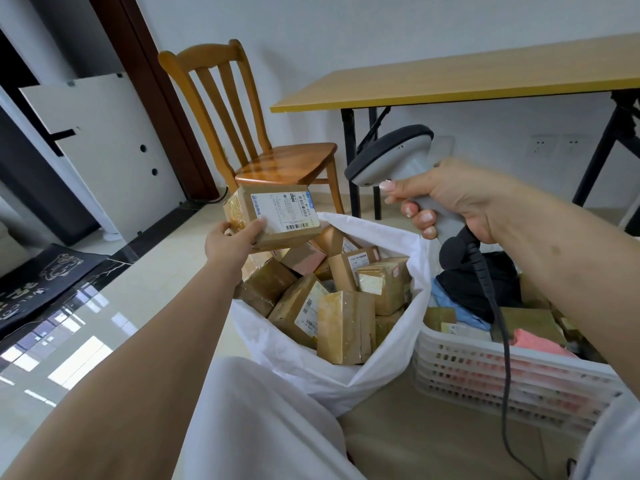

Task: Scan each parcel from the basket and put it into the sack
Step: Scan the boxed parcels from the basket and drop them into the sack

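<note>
Left hand (231, 241) reaches forward, gripping a parcel (277, 216) above the sack (346, 375). Right hand (450, 199) grips the scanner (394, 157), just right of it

Sack (346, 379) of boxes in the middle, basket (485, 368) touching its right side, parcel (280, 216) held above the sack's far left rim, scanner (394, 157) right of it, chair (263, 143) behind, table (450, 81) behind right.

L arm stretched fwd, left hand (231, 241) pinching a parcel (275, 216), thumb on top; right hand (460, 199) fist-wrapped round a scanner (398, 157) grip, index prob on trigger
</note>
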Demonstrator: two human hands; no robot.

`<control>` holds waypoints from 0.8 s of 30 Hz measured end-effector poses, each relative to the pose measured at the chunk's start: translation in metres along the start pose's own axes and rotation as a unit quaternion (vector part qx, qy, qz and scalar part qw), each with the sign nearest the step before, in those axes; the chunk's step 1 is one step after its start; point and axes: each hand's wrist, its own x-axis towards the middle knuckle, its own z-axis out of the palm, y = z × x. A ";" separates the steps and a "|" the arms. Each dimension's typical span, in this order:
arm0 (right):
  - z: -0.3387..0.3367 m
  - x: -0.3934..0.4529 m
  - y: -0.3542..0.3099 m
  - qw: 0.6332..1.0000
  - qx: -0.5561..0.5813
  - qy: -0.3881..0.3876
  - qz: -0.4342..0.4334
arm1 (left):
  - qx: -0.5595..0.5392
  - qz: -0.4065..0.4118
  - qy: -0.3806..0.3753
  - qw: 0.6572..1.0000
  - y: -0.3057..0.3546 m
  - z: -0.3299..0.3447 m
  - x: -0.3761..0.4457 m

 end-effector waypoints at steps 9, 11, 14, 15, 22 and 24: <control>-0.005 0.020 0.025 0.998 0.040 0.004 0.051 | 0.182 -0.057 -0.087 0.978 -0.041 0.020 -0.010; -0.006 0.024 0.029 0.997 0.046 0.005 0.059 | 0.218 -0.062 -0.072 0.971 -0.048 0.022 -0.011; -0.013 0.028 0.035 0.997 0.048 0.018 0.060 | 0.245 -0.016 -0.079 0.966 -0.047 0.029 -0.012; -0.015 0.029 0.038 0.997 0.050 0.021 0.061 | 0.251 -0.002 -0.089 0.964 -0.044 0.032 -0.015; -0.055 0.034 0.065 0.992 0.077 0.049 0.082 | 0.239 0.104 -0.117 0.958 -0.020 0.089 -0.041; -0.078 0.031 0.078 0.989 0.096 0.071 0.091 | 0.200 0.135 -0.144 0.960 -0.014 0.121 -0.052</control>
